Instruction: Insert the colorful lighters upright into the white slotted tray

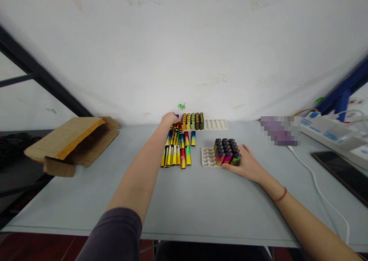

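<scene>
My left hand reaches to the back of the table, its fingers curled at a cluster of red and gold shiny tubes. What those fingers grip is partly hidden. Just in front lie rows of metallic tubes in gold, blue, white and red. My right hand is wrapped round the right side of a block of colourful black-topped cylinders, thumb in front. These stand upright in a pale tray with round hollows, whose left columns show bare.
Yellow, green and brown cylinders stand in rows by the wall, beside another pale tray. An opened cardboard box lies left. On the right are a phone, a white cable, a power strip and a blurred purple item.
</scene>
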`<state>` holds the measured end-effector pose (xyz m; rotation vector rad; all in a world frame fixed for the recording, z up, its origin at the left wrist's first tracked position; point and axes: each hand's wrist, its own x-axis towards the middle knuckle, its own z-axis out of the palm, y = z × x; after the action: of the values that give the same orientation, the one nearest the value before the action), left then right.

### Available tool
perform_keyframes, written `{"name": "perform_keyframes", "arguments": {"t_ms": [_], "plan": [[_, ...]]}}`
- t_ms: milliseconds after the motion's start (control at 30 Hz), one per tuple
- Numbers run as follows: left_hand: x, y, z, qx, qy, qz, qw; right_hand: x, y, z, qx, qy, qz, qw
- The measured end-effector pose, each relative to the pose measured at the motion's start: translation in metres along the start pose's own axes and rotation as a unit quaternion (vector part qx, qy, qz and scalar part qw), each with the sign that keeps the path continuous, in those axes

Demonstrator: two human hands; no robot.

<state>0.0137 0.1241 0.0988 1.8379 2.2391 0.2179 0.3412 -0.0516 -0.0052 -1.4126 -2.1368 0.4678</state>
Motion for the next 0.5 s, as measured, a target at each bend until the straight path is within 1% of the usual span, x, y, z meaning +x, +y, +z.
{"name": "perform_keyframes", "arguments": {"t_ms": [67,100,167,367,500], "plan": [[-0.002,0.0,-0.002,0.048,-0.024,-0.013,0.998,0.0,-0.001,-0.001,0.0,-0.002,0.003,1.0],[-0.003,-0.001,-0.003,0.065,-0.027,-0.016,0.997,0.0,-0.002,-0.001,0.001,-0.002,0.003,1.0],[-0.007,-0.002,-0.002,0.076,-0.014,-0.016,0.997,0.001,-0.002,-0.002,0.002,-0.003,0.0,1.0],[-0.022,-0.002,0.005,0.059,0.045,-0.029,0.997,0.001,-0.001,-0.002,-0.007,-0.003,0.0,1.0],[-0.029,-0.001,0.005,0.067,0.054,-0.025,0.996,0.002,0.001,0.0,-0.003,0.005,-0.002,1.0]]}}
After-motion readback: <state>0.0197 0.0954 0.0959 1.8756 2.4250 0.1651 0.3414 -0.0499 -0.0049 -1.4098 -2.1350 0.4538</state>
